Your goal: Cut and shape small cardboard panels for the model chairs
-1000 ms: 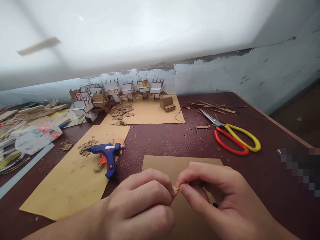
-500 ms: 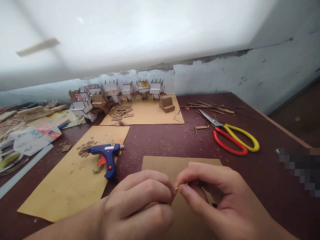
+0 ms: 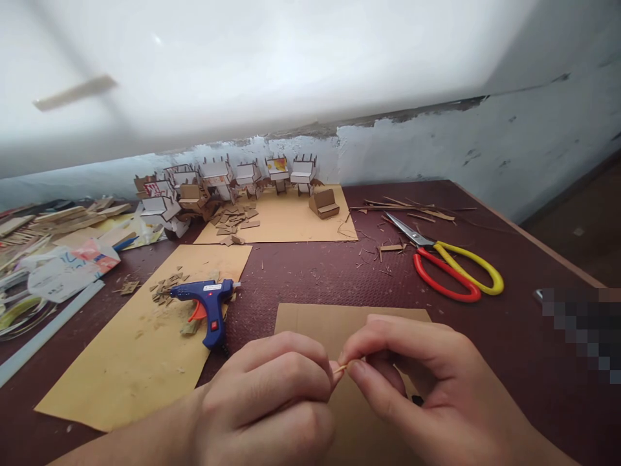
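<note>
My right hand (image 3: 417, 375) pinches a thin pale stick (image 3: 341, 369) between thumb and forefinger. Facing it, my left hand (image 3: 272, 388) is closed, and the stick's other end runs in among its fingers. How much of the stick lies inside the left hand is hidden. Beneath both hands is a brown cardboard sheet (image 3: 310, 317). A small dark piece (image 3: 417, 400) shows by the right palm, too covered to name. Left of the hands, a blue glue gun (image 3: 213, 310) with an orange trigger lies on a tan sheet (image 3: 121, 362).
Scissors (image 3: 431, 249) with red and yellow handles lie to the right, near cardboard strips (image 3: 412, 206). Several small cardboard models (image 3: 218, 175) stand along the wall, with cut pieces (image 3: 235, 220) before them. Wooden sticks (image 3: 68, 217) and a glue stick (image 3: 53, 330) are at left.
My hands have drawn very slightly apart, so a little more of the thin stick shows between them. Everything on the table stays where it was.
</note>
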The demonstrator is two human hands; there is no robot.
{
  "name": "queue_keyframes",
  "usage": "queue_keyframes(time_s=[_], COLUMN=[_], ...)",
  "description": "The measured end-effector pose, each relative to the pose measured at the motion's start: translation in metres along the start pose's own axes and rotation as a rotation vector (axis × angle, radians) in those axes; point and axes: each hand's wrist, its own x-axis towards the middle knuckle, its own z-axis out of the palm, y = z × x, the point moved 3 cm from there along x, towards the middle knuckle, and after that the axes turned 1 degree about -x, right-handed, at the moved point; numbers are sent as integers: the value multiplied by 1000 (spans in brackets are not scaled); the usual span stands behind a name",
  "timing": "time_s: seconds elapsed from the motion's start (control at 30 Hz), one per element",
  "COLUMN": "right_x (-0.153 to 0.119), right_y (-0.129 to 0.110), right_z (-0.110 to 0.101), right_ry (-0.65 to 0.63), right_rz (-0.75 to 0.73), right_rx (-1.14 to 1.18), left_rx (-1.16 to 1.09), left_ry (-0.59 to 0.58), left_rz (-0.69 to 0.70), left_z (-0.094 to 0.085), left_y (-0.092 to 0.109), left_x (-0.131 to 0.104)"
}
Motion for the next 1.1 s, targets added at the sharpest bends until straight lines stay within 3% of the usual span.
queue_keyframes(time_s=[0.1,0.23,0.27,0.5,0.6,0.73,0.9,1.1], right_x=[1,6,7,3,3,5,4,2], right_y=[1,0,0,-1,0,1,0,3], right_z=[0,1,1,0,0,0,0,1], right_ry=[12,30,30,23,15,25,46,6], right_rz=[-9,-22,-27,-41,-42,-33,-45,-20], right_rx=[7,18,20,14,18,24,32,35], left_rx=[5,0,-6,21,11,-31,-7,-18], left_ry=[44,-56,-14,-72,-13,-53,42,17], left_rz=[29,127,130,67,69,157,203,148], left_z=[-1,-3,-6,-2,-3,-4,-2,-2], left_y=[3,5,4,-1,-1,0,-3,1], left_x=[6,13,13,-1,2,12,12,11])
